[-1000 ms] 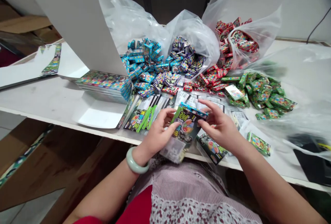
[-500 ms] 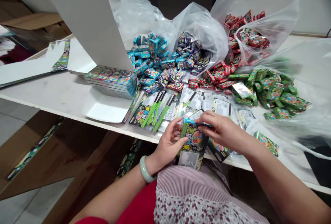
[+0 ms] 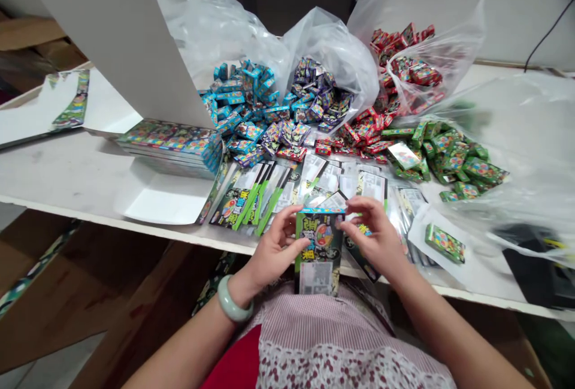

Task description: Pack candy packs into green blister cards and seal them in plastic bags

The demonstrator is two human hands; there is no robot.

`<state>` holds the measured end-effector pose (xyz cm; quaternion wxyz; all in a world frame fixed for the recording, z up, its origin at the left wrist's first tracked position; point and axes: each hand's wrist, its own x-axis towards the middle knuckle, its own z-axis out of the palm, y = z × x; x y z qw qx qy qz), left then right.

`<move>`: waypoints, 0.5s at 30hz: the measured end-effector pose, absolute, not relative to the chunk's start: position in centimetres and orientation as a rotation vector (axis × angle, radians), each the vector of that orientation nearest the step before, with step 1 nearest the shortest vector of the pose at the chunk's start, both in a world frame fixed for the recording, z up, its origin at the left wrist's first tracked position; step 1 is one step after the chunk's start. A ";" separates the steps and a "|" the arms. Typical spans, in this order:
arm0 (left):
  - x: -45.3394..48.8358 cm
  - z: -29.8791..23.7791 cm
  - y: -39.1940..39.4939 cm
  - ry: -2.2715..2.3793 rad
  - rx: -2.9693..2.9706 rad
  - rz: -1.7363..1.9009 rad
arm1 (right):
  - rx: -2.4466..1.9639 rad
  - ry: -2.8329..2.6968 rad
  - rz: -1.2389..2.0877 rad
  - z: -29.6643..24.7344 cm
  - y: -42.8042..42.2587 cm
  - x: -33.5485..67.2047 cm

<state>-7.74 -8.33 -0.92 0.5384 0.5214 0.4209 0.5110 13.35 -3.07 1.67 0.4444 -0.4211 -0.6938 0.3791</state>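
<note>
A black and green printed packet (image 3: pixel 317 251) stands upright just off the table's front edge. My left hand (image 3: pixel 279 250) grips its left side, thumb across the front and fingers behind. Along the packet's top edge shows a narrow blue strip, which looks like a small blue box (image 3: pixel 321 210) in its mouth. My right hand (image 3: pixel 378 239) is at the upper right corner, thumb and fingers closed on the packet's edge. More flat packets (image 3: pixel 240 200) lie fanned out on the table beyond both hands.
Small blue boxes (image 3: pixel 249 104), purple boxes (image 3: pixel 326 92), red boxes (image 3: pixel 368 131) and green boxes (image 3: pixel 453 155) lie heaped behind the packets, partly in clear plastic bags (image 3: pixel 341 38). At left stands a stack of printed cards (image 3: pixel 168 137). A lone green box (image 3: pixel 444 243) lies at right.
The small blue box, earlier tilted in my right fingers at the packet's top, now lies level along the top edge. My right hand has shifted to the packet's upper right corner. The view has turned slightly.
</note>
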 end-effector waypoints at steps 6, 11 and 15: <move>-7.7 -0.2 -7.6 0.999 1.312 1.242 | -1.042 -1.428 1.029 -0.4 -4.4 11.5; -7.2 1.1 -6.3 1.234 1.441 1.429 | -0.975 -1.665 1.118 1.1 -2.5 12.6; -6.4 1.7 -5.8 1.205 1.346 1.506 | -0.990 -1.708 1.149 2.5 -1.6 13.5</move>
